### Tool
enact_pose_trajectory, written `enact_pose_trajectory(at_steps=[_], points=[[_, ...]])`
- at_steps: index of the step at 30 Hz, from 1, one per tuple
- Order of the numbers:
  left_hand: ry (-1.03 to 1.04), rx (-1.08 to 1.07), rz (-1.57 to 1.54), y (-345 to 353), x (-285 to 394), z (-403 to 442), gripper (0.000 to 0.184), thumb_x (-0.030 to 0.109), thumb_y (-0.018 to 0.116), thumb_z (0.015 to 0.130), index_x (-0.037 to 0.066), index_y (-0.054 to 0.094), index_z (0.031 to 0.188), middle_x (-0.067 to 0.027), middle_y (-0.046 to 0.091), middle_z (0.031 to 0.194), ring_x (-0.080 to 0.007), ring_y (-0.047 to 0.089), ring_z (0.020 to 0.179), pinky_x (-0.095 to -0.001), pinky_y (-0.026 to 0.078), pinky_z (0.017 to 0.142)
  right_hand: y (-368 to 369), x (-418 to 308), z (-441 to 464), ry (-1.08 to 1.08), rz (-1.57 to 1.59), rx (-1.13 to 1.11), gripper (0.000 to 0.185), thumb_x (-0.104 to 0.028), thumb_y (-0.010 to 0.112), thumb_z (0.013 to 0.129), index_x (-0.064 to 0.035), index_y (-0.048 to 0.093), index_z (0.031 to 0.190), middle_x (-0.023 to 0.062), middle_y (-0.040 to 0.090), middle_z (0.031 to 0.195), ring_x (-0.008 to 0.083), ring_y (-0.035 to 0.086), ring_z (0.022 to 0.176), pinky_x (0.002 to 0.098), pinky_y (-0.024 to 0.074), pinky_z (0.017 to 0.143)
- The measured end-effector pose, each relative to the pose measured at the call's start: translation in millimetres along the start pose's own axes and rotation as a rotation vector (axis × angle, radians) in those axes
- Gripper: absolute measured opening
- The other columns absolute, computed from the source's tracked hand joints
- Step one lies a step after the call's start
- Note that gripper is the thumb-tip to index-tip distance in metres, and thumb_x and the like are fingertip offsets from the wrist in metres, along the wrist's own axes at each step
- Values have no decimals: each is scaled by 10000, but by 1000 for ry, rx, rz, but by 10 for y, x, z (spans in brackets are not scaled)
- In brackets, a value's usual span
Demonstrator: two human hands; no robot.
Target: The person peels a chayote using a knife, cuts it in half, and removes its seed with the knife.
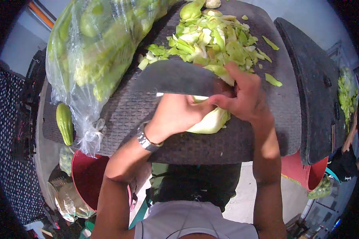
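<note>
My right hand (247,93) is closed round the base of a broad, dark-bladed cleaver (179,77), its thumb pressed against the metal; the handle is hidden in the palm. The blade points left and passes over my left hand (179,113), which wears a metal watch. That hand is closed on a pale green chayote (209,122), partly covered by the fingers and blade. A strip of green peel (220,73) lies along the blade's far side. Just beyond is a heap of green and white peelings (219,38) on the dark woven-textured table (123,115).
A knotted clear bag of chayotes (95,44) fills the table's left side, with a loose chayote (64,123) beside it. Another chayote (192,10) sits behind the peelings. Red tubs (85,179) stand below both sides. A dark panel (311,87) borders the right.
</note>
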State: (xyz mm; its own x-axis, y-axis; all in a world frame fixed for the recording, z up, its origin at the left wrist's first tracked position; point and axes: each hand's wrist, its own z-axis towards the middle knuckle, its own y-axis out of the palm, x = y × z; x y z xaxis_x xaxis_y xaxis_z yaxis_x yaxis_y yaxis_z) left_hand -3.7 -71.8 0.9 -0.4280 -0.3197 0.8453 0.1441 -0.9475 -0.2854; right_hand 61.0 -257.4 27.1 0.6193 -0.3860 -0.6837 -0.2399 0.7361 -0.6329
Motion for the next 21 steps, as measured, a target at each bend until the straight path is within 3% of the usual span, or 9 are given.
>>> enact_pose_trajectory(at_steps=[5, 10, 14, 15, 18, 20, 21], points=[[-63, -61, -10, -4, -23, -49, 346, 156, 819, 818, 62, 724, 1137, -140, 694, 1180, -267, 671, 1060, -384, 505, 965, -34, 14, -19, -29, -8, 4, 655, -621, 837, 754, -48, 610, 973, 68, 616, 674, 233, 655, 618, 385, 521, 599], [-163, -608, 140, -489, 199, 229, 358, 218, 816, 851, 99, 724, 1176, -102, 707, 1165, -240, 677, 1068, -377, 522, 940, 41, 111, -7, -209, -187, 3, 681, -639, 811, 771, -35, 615, 1016, 100, 609, 712, 282, 662, 666, 404, 519, 634], [-44, -156, 118, -206, 72, 2, 391, 204, 819, 843, 102, 701, 1202, -102, 709, 1144, -255, 681, 1014, -381, 528, 897, -17, 38, 15, -36, -52, -74, 717, -645, 812, 764, -25, 623, 1072, 117, 646, 748, 288, 700, 718, 404, 533, 657], [-149, -134, 21, -148, 93, 13, 390, 193, 817, 840, 98, 698, 1199, -111, 704, 1146, -259, 678, 1023, -373, 538, 878, -3, 40, 22, -37, -23, -27, 729, -650, 813, 759, -28, 626, 1089, 121, 657, 761, 288, 705, 725, 400, 540, 665], [248, -111, 336, -183, 56, 88, 363, 201, 828, 828, 95, 719, 1158, -108, 710, 1111, -236, 679, 1022, -367, 549, 851, 87, 34, -19, 18, 36, 20, 774, -666, 815, 745, -33, 627, 1147, 137, 689, 811, 299, 722, 753, 395, 559, 694], [-19, -291, 173, -321, 158, 105, 426, 203, 850, 831, 52, 694, 1197, -108, 714, 1149, -223, 677, 1072, -368, 534, 940, 46, 3, -22, 116, 5, -71, 815, -680, 813, 738, -33, 620, 1194, 154, 711, 859, 326, 737, 782, 403, 572, 719], [-154, -376, 88, -377, 195, 111, 459, 204, 862, 832, 31, 682, 1217, -108, 716, 1168, -216, 675, 1097, -369, 527, 984, 66, 66, -23, 16, -34, -48, 828, -678, 814, 738, -33, 612, 1216, 163, 714, 878, 344, 739, 804, 412, 574, 732]])
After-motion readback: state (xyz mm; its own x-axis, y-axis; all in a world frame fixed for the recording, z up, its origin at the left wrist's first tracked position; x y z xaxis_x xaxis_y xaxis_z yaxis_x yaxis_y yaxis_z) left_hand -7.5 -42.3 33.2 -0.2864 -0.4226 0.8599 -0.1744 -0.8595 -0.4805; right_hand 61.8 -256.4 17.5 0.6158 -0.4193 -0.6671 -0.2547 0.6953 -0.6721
